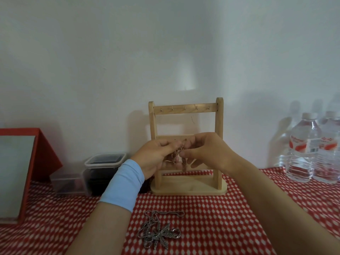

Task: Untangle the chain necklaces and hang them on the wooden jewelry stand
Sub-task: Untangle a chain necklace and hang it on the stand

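Head camera looks forward, slightly down, close over the tablecloth point(202, 218) (single view).

matt wooden stand point(185, 111), metal chains point(158, 230), checked cloth point(220, 218)

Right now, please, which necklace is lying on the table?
The silver chain with the leaf pendant; the copper-coloured chain is pinched between left hand and right hand.

thin copper-coloured chain point(176, 154): blurred, partly hidden inside the left hand point(156, 160) and right hand point(208, 153)
light wooden jewelry stand point(185, 110): middle rail largely hidden behind both hands
clear plastic water bottles point(303, 144): rightmost cut by the edge
red-framed grey board point(14, 172): cut off at left
tangled silver chains with leaf pendant point(157, 234): number cannot be told
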Tool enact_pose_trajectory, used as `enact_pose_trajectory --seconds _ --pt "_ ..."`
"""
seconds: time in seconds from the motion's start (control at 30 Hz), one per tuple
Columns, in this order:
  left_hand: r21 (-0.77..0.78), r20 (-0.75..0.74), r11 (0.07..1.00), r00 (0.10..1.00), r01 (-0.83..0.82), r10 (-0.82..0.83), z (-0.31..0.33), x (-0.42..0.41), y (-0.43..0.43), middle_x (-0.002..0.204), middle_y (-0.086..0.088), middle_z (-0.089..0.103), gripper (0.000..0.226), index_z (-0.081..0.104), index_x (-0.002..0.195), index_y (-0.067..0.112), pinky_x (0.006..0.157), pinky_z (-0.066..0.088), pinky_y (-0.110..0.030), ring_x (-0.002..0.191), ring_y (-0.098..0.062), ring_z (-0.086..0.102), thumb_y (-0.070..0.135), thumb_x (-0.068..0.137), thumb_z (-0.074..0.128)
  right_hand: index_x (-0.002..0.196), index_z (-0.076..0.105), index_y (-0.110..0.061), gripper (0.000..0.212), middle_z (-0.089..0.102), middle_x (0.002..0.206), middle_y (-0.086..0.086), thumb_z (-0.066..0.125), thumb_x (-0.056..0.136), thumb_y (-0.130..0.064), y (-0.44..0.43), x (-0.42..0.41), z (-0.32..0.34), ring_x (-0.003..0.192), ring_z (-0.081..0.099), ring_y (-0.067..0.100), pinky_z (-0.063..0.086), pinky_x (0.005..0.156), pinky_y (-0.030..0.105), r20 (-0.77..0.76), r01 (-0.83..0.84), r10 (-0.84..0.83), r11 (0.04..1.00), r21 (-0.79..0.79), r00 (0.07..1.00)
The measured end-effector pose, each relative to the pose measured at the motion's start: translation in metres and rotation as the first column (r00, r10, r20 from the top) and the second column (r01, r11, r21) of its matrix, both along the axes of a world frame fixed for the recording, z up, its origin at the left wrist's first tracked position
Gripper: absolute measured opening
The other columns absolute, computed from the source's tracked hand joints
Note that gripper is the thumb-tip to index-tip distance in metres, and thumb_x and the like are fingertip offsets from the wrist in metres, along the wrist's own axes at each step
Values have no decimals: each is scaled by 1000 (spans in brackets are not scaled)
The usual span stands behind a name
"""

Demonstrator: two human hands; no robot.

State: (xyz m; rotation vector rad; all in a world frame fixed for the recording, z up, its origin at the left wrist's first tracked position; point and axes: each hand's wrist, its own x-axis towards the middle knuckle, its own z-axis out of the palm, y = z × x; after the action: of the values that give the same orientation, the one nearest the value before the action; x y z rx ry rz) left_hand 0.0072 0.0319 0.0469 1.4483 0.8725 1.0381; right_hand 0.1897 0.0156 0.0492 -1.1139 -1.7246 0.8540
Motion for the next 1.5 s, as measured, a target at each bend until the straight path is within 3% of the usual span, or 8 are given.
enact_pose_trajectory --seconds 0.17,0.37,0.47,0.67,0.83,0.97,1.23,1.5 --pt "-11 -122 1000 992 -14 13 1 -1 -1 70 -4 61 22 57 101 6 55 58 -30 54 -13 56 22 91 67 100 78 -10 12 77 83 9 68 94 -6 2 -1 -5 68 70 15 62 68 31 64 -74 77 996 -46 995" --pt "-60 99 997 994 53 -47 2 -11 2 86 -9 60 32 60 113 9 63 58 -32 68 -18 61 29 89 65 85 76 -10 25 68 77 13 62 102 -22 3 4 -5 79 64 30 60 75 36 23 -158 163 978 -138 986" --pt "63 -107 993 990 100 -93 4 -9 -5 110 -15 68 41 64 114 16 81 59 -42 102 -30 70 23 76 79 82 78 -21 24 65 72 6 63 101 -21 3 5 -5 70 60 25 55 67 33 -49 -163 159 983 -82 986" --pt "136 -181 990 983 40 -14 0 -6 -2 91 -12 74 31 66 117 10 73 59 -29 80 -18 70 2 87 69 122 52 -14 24 66 75 8 61 102 -24 10 3 -9 70 60 25 55 64 33 -89 -142 132 983 -115 987" --pt "313 -424 948 884 -61 197 3 -8 -1 76 8 71 14 76 87 23 65 55 -21 71 -9 64 12 89 68 112 66 -18 18 68 81 5 69 97 -27 9 -1 -11 71 59 15 55 68 30 81 -89 94 994 -63 992" --pt "350 -539 937 815 -15 215 2 -9 3 85 5 66 14 70 88 24 85 54 -33 80 -11 62 25 96 59 94 77 -14 10 71 75 -2 69 95 -20 11 2 -10 65 58 7 52 65 23 95 -31 31 1000 2 995" --pt "137 -39 991 999 -6 11 -6 3 9 71 -5 59 31 61 73 10 80 53 -36 74 -19 58 10 100 44 95 81 -20 26 79 90 -8 60 100 -35 4 3 -4 85 73 9 58 85 34 200 -13 29 997 -79 979" --pt "118 -116 993 993 3 11 -7 2 9 68 1 49 31 51 74 15 71 49 -30 61 -14 50 21 103 40 98 79 -6 22 79 95 10 65 99 -22 8 5 -5 86 75 24 59 95 48 -188 1 -19 996 -94 982"
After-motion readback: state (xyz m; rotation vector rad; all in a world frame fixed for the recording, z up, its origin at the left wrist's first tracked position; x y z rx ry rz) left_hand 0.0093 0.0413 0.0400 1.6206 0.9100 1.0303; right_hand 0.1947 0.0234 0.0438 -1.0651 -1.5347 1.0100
